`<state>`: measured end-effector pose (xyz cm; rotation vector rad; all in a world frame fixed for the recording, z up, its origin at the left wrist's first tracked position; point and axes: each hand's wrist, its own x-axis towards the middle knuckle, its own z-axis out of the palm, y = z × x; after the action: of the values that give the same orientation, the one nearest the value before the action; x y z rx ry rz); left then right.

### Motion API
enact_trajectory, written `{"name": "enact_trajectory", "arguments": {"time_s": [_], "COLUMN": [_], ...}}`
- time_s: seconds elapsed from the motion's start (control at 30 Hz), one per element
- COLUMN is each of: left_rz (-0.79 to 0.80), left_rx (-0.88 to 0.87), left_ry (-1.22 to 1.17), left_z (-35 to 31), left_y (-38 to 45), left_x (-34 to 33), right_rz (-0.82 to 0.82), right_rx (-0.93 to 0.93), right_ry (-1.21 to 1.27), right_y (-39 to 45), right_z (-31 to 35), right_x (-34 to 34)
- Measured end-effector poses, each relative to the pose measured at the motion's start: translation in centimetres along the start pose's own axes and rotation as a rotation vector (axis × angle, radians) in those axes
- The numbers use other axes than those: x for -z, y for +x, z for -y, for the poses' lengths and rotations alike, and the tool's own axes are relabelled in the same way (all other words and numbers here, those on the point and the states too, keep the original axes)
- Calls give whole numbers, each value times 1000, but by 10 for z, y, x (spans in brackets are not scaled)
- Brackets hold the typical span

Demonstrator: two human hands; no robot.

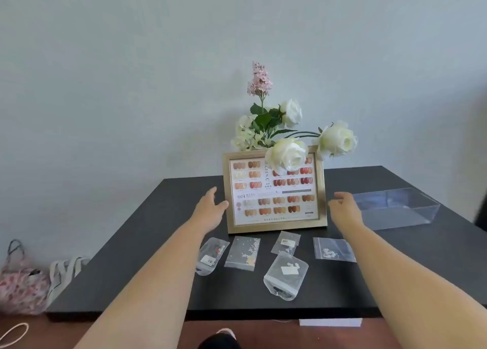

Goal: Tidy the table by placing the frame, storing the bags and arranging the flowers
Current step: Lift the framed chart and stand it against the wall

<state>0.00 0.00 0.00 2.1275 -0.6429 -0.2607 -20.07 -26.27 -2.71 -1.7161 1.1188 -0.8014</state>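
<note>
A gold frame (274,228) holding a nail colour chart stands upright near the back of the dark table (408,269). Behind it rise white roses and a pink sprig, the flowers (287,127); one rose droops over the frame's top edge. My left hand (210,209) is open beside the frame's left edge, its thumb close to or touching the frame. Just right of the frame's right edge my right hand (345,209) is open, a small gap apart. Several small clear bags (243,252) lie flat in front of the frame.
A clear plastic box (395,209) sits on the table to the right of the frame. On the floor at the left are a pink floral bag (21,288) and a white tote (63,272). The wall is close behind the table.
</note>
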Motion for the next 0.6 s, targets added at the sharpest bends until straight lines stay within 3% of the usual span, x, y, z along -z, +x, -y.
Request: {"name": "enact_trajectory", "arguments": {"time_s": [0.13, 0.37, 0.6], "left_rz": [113, 82, -70], "left_rx": [137, 121, 30], "left_ry": [-190, -411, -506], "left_z": [-1, 5, 37], "left_y": [1, 2, -5], "left_x": [-27, -44, 22], "right_rz": [250, 214, 334], "right_rx": [-86, 17, 19], "right_ry": [35, -39, 84], "right_y": [5, 0, -39], "right_z": [-3, -11, 23], "right_x": [-17, -33, -82]}}
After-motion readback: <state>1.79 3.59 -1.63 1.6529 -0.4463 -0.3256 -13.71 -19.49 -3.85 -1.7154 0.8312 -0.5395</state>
